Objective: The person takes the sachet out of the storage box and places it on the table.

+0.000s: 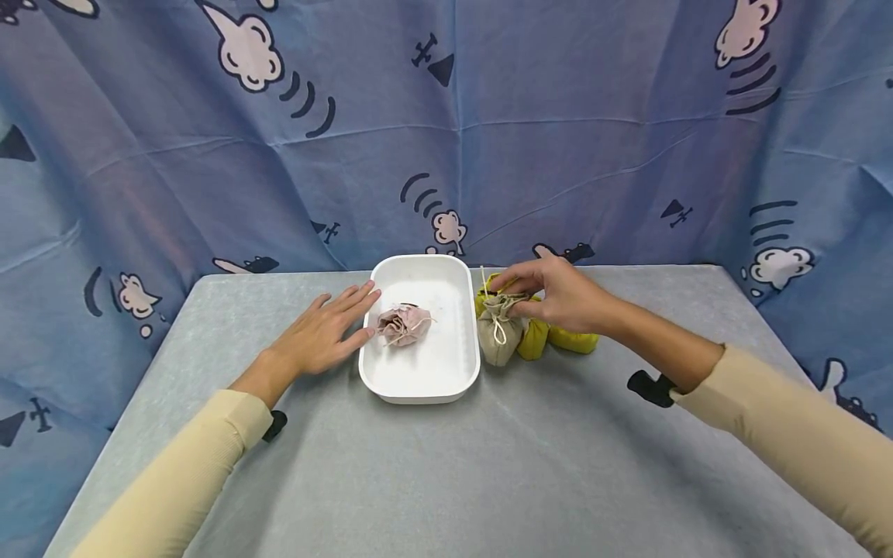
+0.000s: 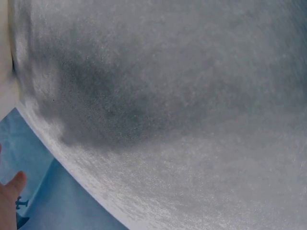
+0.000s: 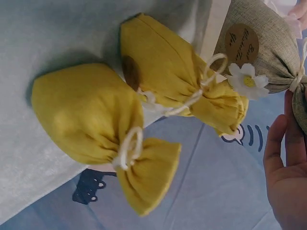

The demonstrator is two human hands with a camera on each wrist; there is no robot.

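My right hand (image 1: 565, 294) pinches the gathered neck of a grey-beige drawstring pouch (image 1: 498, 346), just right of a white tray (image 1: 438, 380). In the right wrist view that linen pouch (image 3: 268, 52) bears a round brown label and a white flower by its cord. Against the tray's left rim rest the spread, fairly straight fingers of my left hand (image 1: 324, 333). A pink drawstring pouch (image 1: 406, 324) lies inside the tray, near those fingertips. Beneath and beside the right hand, yellow pouches (image 1: 534, 339) sit on the table, tied with pale cords.
The grey-covered table (image 1: 446, 480) meets a blue patterned curtain (image 1: 558, 155) along its back edge. Close to the right wrist view's camera lie a yellow pouch (image 3: 86, 110) and a second yellow pouch (image 3: 163, 57). Each wrist carries a black camera mount (image 1: 651, 387).
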